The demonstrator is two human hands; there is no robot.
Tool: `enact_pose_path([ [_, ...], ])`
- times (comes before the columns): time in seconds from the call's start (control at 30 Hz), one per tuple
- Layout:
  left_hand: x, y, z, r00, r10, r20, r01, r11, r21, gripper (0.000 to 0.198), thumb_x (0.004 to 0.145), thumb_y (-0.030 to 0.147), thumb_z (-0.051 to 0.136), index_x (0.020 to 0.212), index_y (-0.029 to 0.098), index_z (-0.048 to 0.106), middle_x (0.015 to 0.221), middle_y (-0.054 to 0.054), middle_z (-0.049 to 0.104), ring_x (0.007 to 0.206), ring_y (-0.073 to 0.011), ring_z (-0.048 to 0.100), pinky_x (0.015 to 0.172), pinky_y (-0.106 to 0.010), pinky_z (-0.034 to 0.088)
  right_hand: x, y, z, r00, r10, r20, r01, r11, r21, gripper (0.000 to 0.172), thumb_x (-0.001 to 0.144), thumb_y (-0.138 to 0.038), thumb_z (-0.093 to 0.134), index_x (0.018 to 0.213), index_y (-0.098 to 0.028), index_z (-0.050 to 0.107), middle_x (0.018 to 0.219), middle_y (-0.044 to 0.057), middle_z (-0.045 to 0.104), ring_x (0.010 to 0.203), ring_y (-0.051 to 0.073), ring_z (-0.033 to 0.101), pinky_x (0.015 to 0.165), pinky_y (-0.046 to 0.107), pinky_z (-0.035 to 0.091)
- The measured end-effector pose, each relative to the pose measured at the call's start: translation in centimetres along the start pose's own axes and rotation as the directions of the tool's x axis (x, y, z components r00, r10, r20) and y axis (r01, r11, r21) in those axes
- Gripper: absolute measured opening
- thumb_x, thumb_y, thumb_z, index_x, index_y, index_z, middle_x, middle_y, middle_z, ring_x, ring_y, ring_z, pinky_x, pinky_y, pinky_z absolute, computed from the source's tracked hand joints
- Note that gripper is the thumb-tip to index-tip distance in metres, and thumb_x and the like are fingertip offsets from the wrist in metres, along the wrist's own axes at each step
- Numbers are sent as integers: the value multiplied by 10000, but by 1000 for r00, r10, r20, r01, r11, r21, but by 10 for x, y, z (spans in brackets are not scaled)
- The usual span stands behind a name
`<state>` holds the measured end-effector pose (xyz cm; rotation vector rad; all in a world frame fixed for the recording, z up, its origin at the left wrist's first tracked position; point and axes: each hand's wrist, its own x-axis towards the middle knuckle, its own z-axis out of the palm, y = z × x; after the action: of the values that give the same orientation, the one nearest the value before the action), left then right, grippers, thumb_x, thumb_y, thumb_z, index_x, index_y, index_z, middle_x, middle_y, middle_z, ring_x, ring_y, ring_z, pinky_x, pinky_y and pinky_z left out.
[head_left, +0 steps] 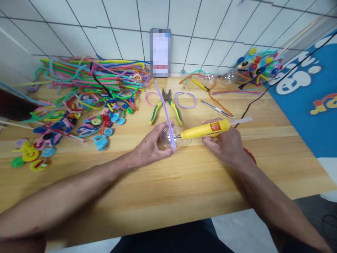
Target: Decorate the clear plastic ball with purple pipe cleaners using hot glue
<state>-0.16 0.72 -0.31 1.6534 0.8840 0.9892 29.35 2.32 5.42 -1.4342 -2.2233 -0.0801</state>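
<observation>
Closed around a clear plastic ball (166, 137) is my left hand (151, 146), low over the middle of the table. A purple pipe cleaner (168, 119) lies across the ball, its long free end pointing toward the wall. My right hand (228, 144) grips a yellow hot glue gun (202, 129), with a glue stick (241, 121) poking out of its back. The gun's nozzle meets or nearly meets the ball beside the pipe cleaner. Pliers (166, 100) with yellow-green handles lie just beyond, between a pink loop (151, 99) and a purple loop (186, 100).
Bundled pipe cleaners (100, 77) and coiled coloured pieces (102, 123) spread over the left side. A phone (160, 52) leans against the tiled wall. A pen-like tool (215, 108), a yellow cutter (199, 84), clear balls (209, 75) and a decorated ball (259, 66) sit at the right. A black cord (252, 102) crosses there.
</observation>
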Motion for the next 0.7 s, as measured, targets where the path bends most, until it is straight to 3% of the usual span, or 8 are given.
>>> enact_pose_path([
  [0.17, -2, 3, -2, 999, -38, 25, 38, 999, -14, 791, 910, 338, 904, 1607, 289, 535, 1522, -123, 669, 1428, -332, 658, 1311, -551, 496, -2, 0, -1, 997, -70, 16, 70, 997, -13, 280, 858, -214, 624, 1083, -165, 783, 948, 139, 814, 766, 290, 753, 690, 392, 575],
  [0.33, -3, 4, -2, 998, -61, 32, 62, 997, -43, 782, 933, 362, 897, 1610, 303, 510, 1577, -121, 626, 1452, -324, 646, 1330, -552, 473, -4, 0, 0, 997, -58, 48, 60, 998, -32, 228, 872, -222, 607, 1012, -162, 776, 1011, 155, 833, 733, 269, 721, 670, 379, 536],
  [0.5, -4, 7, -2, 993, -112, 41, 116, 988, -105, 792, 923, 373, 920, 1595, 326, 502, 1550, -105, 636, 1413, -301, 664, 1278, -519, 531, -3, -2, 4, 996, -75, 47, 75, 997, -17, 226, 893, -231, 606, 1032, -161, 770, 995, 133, 820, 744, 248, 697, 652, 352, 484],
  [0.7, -3, 11, -2, 991, -117, 60, 125, 980, -155, 794, 913, 350, 937, 1578, 349, 505, 1515, -99, 645, 1333, -255, 693, 1127, -415, 635, -5, -4, 8, 993, -116, -20, 117, 992, 47, 240, 924, -193, 599, 1111, -159, 745, 984, 119, 808, 841, 269, 725, 709, 355, 520],
])
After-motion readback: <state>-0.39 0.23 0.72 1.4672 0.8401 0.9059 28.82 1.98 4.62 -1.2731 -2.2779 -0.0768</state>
